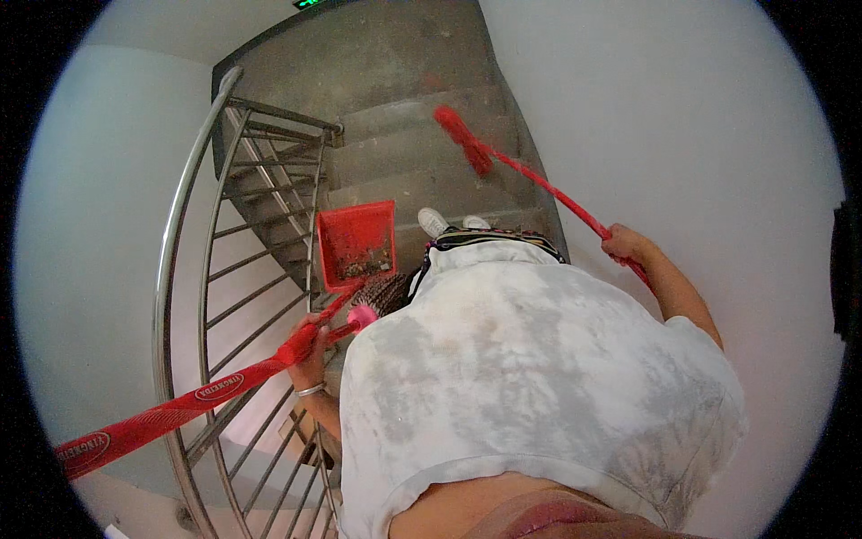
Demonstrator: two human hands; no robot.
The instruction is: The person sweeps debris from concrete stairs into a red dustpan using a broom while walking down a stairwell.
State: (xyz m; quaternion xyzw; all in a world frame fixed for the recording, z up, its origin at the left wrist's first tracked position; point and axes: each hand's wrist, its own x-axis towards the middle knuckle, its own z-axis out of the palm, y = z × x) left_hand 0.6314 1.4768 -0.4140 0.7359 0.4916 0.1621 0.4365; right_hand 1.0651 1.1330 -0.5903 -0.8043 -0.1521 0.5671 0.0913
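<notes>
My right hand (pixel 630 244) grips the red shaft of a broom (pixel 549 188) beside the wall. Its red head (pixel 465 140) reaches out ahead, over the concrete steps. My left hand (pixel 306 347) is closed around red handles at the railing side. One handle leads to a red long-handled dustpan (pixel 355 232), which holds dark dirt and small litter at its near end. Another red handle joins a pink collar (pixel 362 316) on a brush with dark bristles (pixel 384 295), partly hidden by my body. A thick red pole (pixel 182 407) with printed writing extends from my left hand across the railing.
Concrete stairs (pixel 377 158) descend ahead of my white shoes (pixel 432 221). A metal railing (pixel 178 202) with several bars runs along the left, and a second flight (pixel 283 249) shows through it. A plain white wall (pixel 673 135) borders the right side.
</notes>
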